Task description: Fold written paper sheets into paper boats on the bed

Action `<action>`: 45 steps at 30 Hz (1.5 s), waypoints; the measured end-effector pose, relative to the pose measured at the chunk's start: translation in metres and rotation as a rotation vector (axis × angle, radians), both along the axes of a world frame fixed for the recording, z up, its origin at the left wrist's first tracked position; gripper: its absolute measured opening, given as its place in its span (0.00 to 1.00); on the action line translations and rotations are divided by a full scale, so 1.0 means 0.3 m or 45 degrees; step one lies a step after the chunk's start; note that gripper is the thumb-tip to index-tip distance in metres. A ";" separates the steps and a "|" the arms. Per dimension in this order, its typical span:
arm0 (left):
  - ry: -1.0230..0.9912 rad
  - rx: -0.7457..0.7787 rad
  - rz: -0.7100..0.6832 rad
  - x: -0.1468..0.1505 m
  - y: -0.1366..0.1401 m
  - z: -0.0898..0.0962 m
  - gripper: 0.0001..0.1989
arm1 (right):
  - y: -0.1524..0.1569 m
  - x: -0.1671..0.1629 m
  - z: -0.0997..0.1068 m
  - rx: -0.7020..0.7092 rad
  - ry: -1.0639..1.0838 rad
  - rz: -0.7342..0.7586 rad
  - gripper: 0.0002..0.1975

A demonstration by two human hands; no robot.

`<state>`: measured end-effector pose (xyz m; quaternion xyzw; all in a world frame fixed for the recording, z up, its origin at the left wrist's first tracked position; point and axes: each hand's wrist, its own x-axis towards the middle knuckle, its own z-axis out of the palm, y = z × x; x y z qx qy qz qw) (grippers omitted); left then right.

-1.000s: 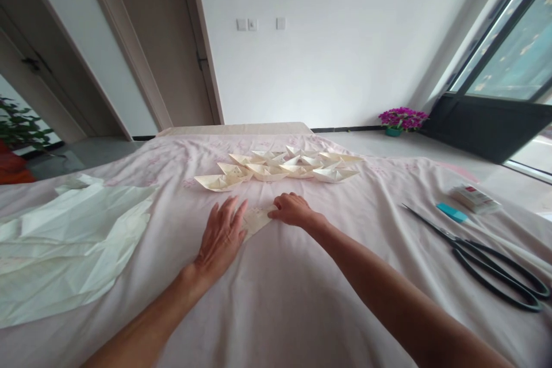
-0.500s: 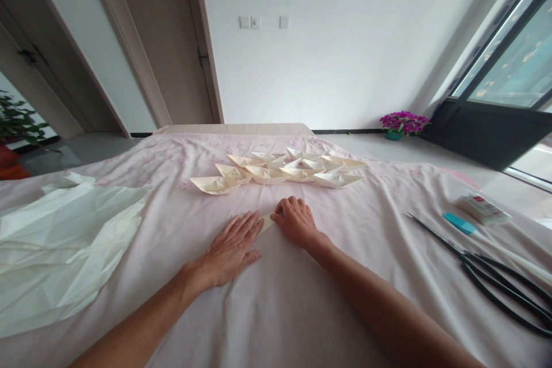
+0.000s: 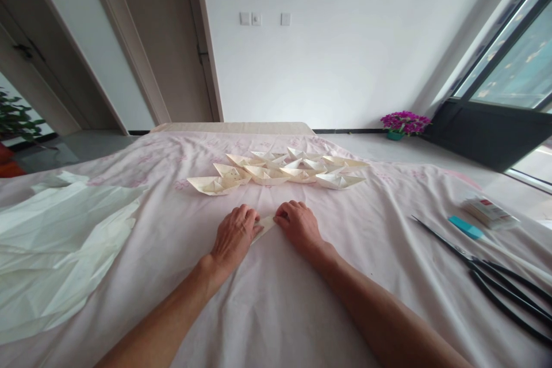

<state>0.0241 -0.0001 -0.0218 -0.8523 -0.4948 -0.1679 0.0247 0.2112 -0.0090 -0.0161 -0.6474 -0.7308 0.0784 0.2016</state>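
A small piece of folded cream paper [image 3: 264, 228] lies on the pink cloth between my hands. My left hand [image 3: 235, 236] has its fingers curled and pinches the paper's left side. At the other end, my right hand [image 3: 301, 227] grips the paper's right corner between thumb and bent fingers. Much of the paper is covered by my fingers. Just beyond my hands stand several folded paper boats [image 3: 265, 175], cream and white, in a close cluster of rows.
Pale sheets of thin paper [image 3: 64, 247] lie crumpled at the left. To the right are black-handled scissors [image 3: 466, 256], a blue-ended white tool [image 3: 466, 227] and a small wrapped packet [image 3: 490, 211]. Wrinkled pink cloth [image 3: 276, 316] covers the table.
My left hand was lying flat with fingers stretched over the paper; now its fingers are curled and pinch it. My right hand keeps its grip. The view has shifted slightly.
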 end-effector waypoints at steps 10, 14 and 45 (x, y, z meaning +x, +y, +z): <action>-0.160 -0.307 0.118 0.029 0.008 0.004 0.14 | -0.012 -0.001 0.011 0.004 0.004 0.006 0.08; -0.233 -0.303 0.121 0.025 0.013 -0.003 0.13 | -0.013 0.000 0.009 0.012 0.001 0.010 0.09; -0.244 -0.103 0.183 0.071 -0.005 -0.025 0.13 | -0.028 0.002 0.003 0.051 0.014 0.008 0.08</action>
